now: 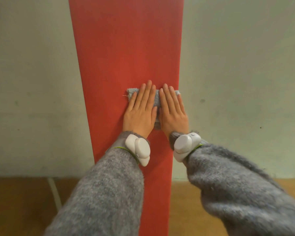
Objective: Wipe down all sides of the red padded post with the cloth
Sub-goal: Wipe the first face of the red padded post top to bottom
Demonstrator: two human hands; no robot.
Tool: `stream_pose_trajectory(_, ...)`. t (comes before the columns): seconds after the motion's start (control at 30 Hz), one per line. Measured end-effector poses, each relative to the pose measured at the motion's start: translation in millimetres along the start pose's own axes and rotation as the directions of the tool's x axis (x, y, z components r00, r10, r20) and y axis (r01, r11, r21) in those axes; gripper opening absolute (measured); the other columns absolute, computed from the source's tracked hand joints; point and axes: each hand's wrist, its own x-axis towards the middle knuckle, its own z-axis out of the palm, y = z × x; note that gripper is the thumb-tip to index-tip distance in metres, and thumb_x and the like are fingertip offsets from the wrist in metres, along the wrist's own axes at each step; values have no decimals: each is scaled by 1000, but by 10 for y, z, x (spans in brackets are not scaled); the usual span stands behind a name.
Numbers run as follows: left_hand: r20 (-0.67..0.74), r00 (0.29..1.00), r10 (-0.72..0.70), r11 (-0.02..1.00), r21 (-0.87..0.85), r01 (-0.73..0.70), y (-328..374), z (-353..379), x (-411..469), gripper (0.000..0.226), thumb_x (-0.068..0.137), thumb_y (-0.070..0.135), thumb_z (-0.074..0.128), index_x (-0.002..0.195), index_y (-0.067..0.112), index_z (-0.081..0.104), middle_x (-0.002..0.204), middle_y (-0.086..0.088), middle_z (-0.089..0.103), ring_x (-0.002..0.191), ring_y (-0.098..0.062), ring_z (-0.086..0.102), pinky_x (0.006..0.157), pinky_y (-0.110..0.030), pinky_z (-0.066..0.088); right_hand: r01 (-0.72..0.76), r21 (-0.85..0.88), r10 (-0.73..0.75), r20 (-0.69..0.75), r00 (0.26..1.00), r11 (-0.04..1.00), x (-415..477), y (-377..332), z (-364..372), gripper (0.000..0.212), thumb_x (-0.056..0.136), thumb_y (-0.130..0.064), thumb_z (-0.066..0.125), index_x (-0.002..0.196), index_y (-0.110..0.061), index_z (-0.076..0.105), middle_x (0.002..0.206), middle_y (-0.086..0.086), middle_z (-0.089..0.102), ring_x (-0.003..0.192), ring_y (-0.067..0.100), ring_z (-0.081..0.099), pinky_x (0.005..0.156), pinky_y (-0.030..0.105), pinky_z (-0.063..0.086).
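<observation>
Head cam, close, facing post [126, 48] front-on.

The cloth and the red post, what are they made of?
Cloth: looks like fuzzy grey terry fabric; its edge is frayed, with a loose thread. Post: matte red covering with a fine grain, maybe vinyl or fabric; the padding cannot be seen.

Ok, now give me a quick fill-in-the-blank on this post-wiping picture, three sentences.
The left hand and right hand press a grey ____ flat against the post.
The post is coloured ____.
The wrist device over the left sleeve is ____.
Missing words: cloth; red; white.
</observation>
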Motion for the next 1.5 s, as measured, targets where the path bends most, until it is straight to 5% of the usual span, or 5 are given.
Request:
stream_pose_trajectory(0.3, -122, 993, -3, 999, 38, 8, -493, -49, 857, 55, 92, 27, 26, 139, 3, 39, 140, -8, 47, 129, -18, 46, 108, -31, 32, 93, -28, -95, -75, 993, 995, 1028, 131, 121, 43, 101, -15, 25, 126, 5, 55, 130, 18, 55, 122, 29, 52, 111, 35, 23)
stream_pose_trajectory(0.67, -182, 982, 43, 984, -163, -73, -630, 62, 372, 50, 102, 26, 4, 139, 0, 25, 142, -16, 42, 133, -24, 27, 114, -32, 7, -77, 58, 81, -83, 993, 995, 540, -368, 183, 41, 96, -15, 34, 127, 5, 53, 133, 20, 51, 129, 28, 39, 112, 40, 26)
stream_pose_trajectory(0.83, -99, 992, 72, 974, -207, -91, -538, 70, -102, 46, 101, 25, 12, 139, 2, 25, 142, -14, 42, 133, -23, 27, 114, -33, 7, -22, 19, 22, 48, 999, 1000, 109, -489, 83, 42, 94, -15, 35, 133, 1, 40, 136, 19, 49, 131, 26, 37, 114, 38, 24)
stream_pose_trajectory(1.13, -234, 972, 24, 985, -163, -64, -1035, -14, 865, 51, 92, 21, 31, 134, -6, 44, 138, -18, 47, 127, -28, 47, 108, -36, 22, -14, 15, 15, -82, 997, 1000, 1255, -334, 272, 44, 95, -15, 30, 127, 5, 54, 133, 18, 52, 126, 29, 47, 111, 35, 24)
stream_pose_trajectory(1.5, -155, 988, -23, 960, -280, -22, -932, 54, 54, 51, 101, 27, 5, 139, 0, 23, 143, -18, 41, 134, -25, 25, 114, -33, 9, -114, 104, 124, -90, 988, 988, 521, -787, 337, 39, 94, -12, 34, 128, 3, 47, 132, 20, 52, 128, 29, 39, 114, 34, 18)
